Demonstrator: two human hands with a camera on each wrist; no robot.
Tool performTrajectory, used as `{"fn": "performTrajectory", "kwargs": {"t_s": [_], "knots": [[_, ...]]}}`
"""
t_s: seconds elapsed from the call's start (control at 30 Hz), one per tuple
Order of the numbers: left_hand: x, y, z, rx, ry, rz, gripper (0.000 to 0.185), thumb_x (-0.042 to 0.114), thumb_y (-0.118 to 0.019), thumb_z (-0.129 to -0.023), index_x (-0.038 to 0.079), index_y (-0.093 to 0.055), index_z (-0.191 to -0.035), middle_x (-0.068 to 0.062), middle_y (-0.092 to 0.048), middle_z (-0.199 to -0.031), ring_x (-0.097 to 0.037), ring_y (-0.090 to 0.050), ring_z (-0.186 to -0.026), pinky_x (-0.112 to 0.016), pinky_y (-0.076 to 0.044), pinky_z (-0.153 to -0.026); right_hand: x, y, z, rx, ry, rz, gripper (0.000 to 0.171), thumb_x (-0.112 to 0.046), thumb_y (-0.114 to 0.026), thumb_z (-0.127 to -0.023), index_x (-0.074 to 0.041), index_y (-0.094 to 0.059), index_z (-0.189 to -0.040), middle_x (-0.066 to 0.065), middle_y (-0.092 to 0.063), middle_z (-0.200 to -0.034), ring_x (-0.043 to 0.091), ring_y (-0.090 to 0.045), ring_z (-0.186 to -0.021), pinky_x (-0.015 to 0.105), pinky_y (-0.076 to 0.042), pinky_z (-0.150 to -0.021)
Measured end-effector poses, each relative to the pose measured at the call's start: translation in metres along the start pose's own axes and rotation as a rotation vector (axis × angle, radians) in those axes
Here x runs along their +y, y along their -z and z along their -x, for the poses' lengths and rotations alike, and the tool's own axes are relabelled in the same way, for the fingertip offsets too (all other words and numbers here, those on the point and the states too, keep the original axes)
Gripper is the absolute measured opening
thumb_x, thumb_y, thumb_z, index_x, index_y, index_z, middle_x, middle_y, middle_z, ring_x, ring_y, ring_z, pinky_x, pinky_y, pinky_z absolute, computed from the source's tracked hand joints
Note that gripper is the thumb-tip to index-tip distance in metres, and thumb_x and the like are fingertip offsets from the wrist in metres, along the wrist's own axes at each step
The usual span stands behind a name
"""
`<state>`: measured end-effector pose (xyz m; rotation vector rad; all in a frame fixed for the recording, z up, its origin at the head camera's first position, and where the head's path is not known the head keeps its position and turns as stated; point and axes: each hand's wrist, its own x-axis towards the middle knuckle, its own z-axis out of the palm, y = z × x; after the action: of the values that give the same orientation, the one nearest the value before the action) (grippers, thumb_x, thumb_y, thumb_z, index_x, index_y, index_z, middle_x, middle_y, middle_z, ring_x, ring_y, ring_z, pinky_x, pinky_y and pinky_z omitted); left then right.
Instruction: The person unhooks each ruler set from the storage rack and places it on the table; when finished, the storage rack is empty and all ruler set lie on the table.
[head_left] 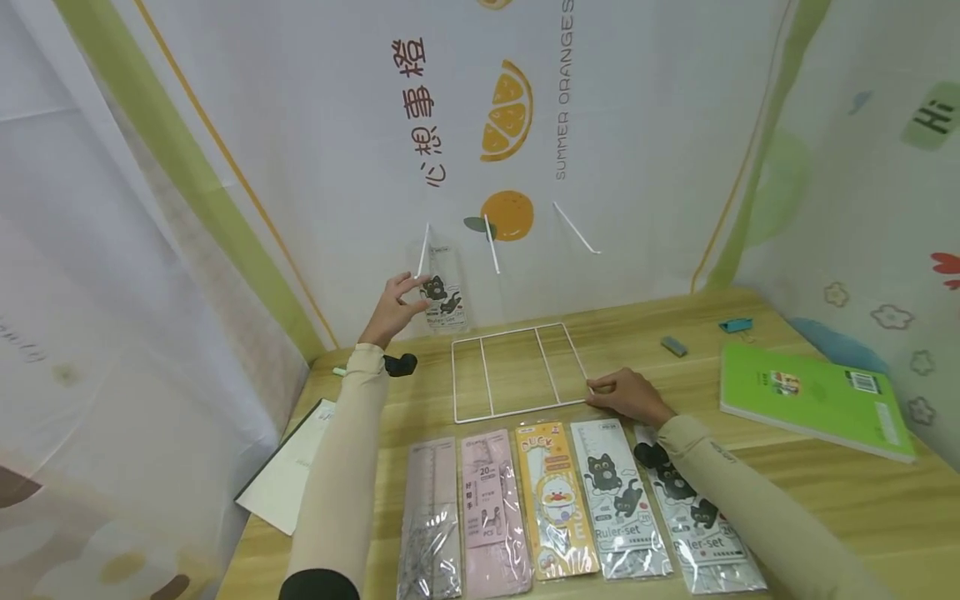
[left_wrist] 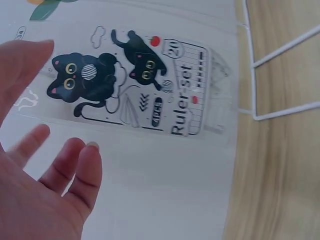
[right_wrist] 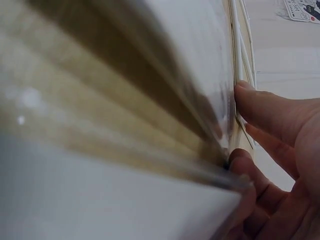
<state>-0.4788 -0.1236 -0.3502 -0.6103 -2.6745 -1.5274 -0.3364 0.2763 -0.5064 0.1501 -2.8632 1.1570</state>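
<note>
A clear ruler set pack (head_left: 447,310) with black cats hangs upright at the leftmost white rod (head_left: 423,250), against the back cloth. My left hand (head_left: 392,310) is beside it. In the left wrist view the thumb lies across the pack's edge while the other fingers are spread apart from it. A white wire rack (head_left: 486,376) has its barred frame low over the table, with three slanting rods above. My right hand (head_left: 628,396) pinches its right front corner between thumb and fingers. Blurred clear plastic covers much of the right wrist view.
Along the front lie two pink ruler packs (head_left: 497,517), a yellow duck pack (head_left: 557,500) and two cat ruler packs (head_left: 617,492). A green book (head_left: 813,400), a blue clip (head_left: 736,325) and a grey eraser-like block (head_left: 674,346) are right; a white notebook (head_left: 288,475) is left.
</note>
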Motion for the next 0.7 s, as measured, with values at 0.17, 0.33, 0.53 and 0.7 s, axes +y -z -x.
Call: {"fn": "performTrajectory", "kwargs": {"t_s": [0.17, 0.33, 0.53, 0.7], "knots": [[0.0040, 0.0025, -0.0067, 0.014, 0.017, 0.063, 0.055, 0.021, -0.067, -0.097, 0.024, -0.051, -0.150, -0.008, -0.028, -0.160, -0.023, -0.041, -0.092, -0.033, -0.045, -0.080, -0.0015, -0.0005, 0.0000, 0.008, -0.021, 0.007, 0.046, -0.036, -0.079, -0.087, -0.007, -0.073, -0.122, 0.022, -0.067, -0.127, 0.036, -0.066, -0.115, 0.048, -0.057, -0.087], [0.0061, 0.0004, -0.0084, 0.026, 0.020, 0.105, 0.057, 0.019, -0.069, -0.097, 0.028, -0.050, -0.150, -0.006, -0.039, -0.154, -0.016, -0.037, -0.075, -0.027, -0.042, -0.070, -0.0014, -0.0016, 0.0001, 0.008, -0.045, 0.007, 0.046, -0.036, -0.080, -0.086, -0.007, -0.073, -0.122, 0.022, -0.066, -0.127, 0.022, -0.064, -0.092, 0.032, -0.052, -0.071], [0.0068, -0.0031, -0.0089, 0.030, 0.032, 0.156, 0.058, 0.018, -0.068, -0.097, 0.031, -0.049, -0.150, -0.006, -0.037, -0.160, -0.015, -0.035, -0.073, -0.028, -0.041, -0.070, -0.0011, -0.0015, -0.0001, 0.012, -0.041, 0.009, 0.046, -0.037, -0.079, -0.086, -0.008, -0.073, -0.122, 0.023, -0.067, -0.127, 0.019, -0.060, -0.086, 0.029, -0.048, -0.067], [0.0085, -0.0050, -0.0096, 0.038, 0.024, 0.158, 0.061, 0.020, -0.068, -0.097, 0.031, -0.045, -0.153, -0.011, -0.039, -0.157, -0.016, -0.039, -0.081, -0.028, -0.039, -0.073, -0.0014, -0.0005, 0.0008, 0.013, -0.038, 0.008, 0.046, -0.037, -0.079, -0.086, -0.009, -0.073, -0.122, 0.021, -0.067, -0.127, 0.020, -0.064, -0.092, 0.031, -0.052, -0.071]]}}
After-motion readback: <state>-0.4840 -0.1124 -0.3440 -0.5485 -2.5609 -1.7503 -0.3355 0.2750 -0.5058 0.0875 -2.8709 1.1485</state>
